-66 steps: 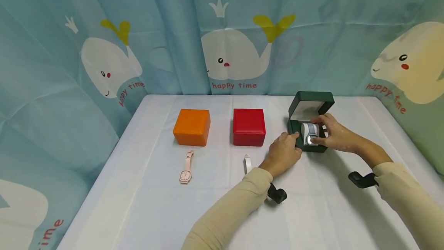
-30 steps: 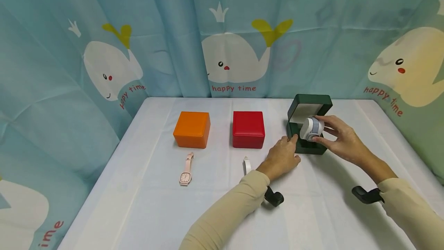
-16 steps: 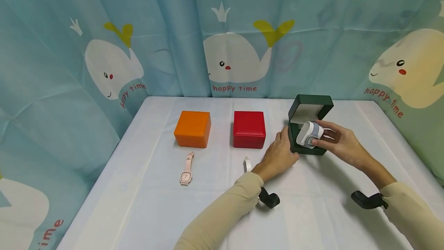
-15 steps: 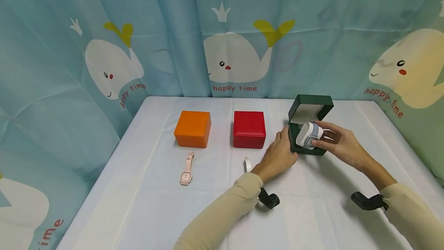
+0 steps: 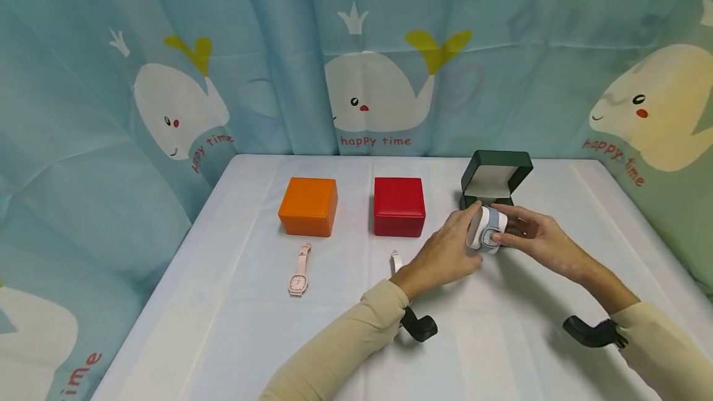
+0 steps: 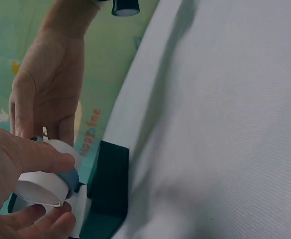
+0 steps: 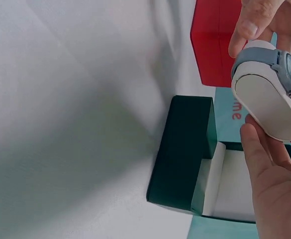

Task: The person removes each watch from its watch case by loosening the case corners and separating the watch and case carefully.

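A wristwatch with a grey-blue strap (image 7: 257, 57) wraps round a white watch cushion (image 7: 264, 104), held in front of the green watch box (image 5: 493, 179). My right hand (image 5: 537, 241) grips watch and cushion from the right, thumb by the watch face (image 5: 489, 238). From the left, my left hand (image 5: 440, 257) holds the cushion's other end; the left wrist view has its thumb over the top and fingers beneath. The box's lid stands up, showing a white lining, and the hands hide much of its base in the head view.
An orange box (image 5: 308, 206) and a red box (image 5: 398, 206), both closed, stand left of the green one. Before them lie a pink wristwatch (image 5: 299, 274) and a white watch strap (image 5: 396, 261), partly hidden by the left arm. A whale-print curtain (image 5: 267, 67) hangs behind the table.
My right hand has lifted the cushion with its watch out of the green box and drawn it nearer. My left hand has moved from the box's side onto the cushion.
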{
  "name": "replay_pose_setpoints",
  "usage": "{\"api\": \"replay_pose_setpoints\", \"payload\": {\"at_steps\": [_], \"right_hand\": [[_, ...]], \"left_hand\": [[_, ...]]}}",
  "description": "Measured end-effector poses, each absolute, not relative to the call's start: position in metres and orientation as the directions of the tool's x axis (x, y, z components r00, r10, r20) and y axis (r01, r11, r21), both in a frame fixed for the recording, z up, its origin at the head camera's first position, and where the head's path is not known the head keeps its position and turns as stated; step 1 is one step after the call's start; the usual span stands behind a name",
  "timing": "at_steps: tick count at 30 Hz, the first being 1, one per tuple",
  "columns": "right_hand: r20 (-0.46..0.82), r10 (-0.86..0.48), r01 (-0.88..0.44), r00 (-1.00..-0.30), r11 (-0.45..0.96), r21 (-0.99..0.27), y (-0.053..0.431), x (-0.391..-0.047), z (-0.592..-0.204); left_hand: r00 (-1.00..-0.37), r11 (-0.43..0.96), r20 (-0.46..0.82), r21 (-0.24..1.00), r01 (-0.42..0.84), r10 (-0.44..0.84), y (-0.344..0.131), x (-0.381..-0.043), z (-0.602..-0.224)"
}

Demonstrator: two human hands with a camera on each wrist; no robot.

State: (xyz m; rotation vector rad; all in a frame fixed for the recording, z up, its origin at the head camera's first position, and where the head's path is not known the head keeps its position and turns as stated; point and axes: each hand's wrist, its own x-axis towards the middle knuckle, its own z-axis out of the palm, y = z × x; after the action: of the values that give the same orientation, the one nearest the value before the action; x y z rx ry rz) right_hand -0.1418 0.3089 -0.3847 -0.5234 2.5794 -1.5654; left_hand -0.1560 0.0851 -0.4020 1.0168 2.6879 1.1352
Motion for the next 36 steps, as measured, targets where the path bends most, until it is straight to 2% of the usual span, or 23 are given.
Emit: {"api": "replay_pose_setpoints", "payload": {"at_steps": [16, 28, 36], "right_hand": [[-0.051, -0.356, -0.150, -0.933, 0.515, -0.844, 0.306, -0.134, -0.390], [-0.086, -0.398, -0.112, -0.913, 0.448, -0.887, 0.305, -0.129, -0.405], [-0.068, -0.410, -0.132, -0.909, 0.440, -0.888, 0.301, -0.121, -0.416]], "left_hand": [[-0.764, 0.522, 0.149, 0.648, 0.555, 0.628, 0.078, -0.154, -0.407], [-0.755, 0.506, 0.079, 0.696, 0.509, 0.650, 0.074, -0.154, -0.416], [-0.763, 0.434, 0.038, 0.804, 0.407, 0.645, 0.072, -0.152, -0.422]]}}
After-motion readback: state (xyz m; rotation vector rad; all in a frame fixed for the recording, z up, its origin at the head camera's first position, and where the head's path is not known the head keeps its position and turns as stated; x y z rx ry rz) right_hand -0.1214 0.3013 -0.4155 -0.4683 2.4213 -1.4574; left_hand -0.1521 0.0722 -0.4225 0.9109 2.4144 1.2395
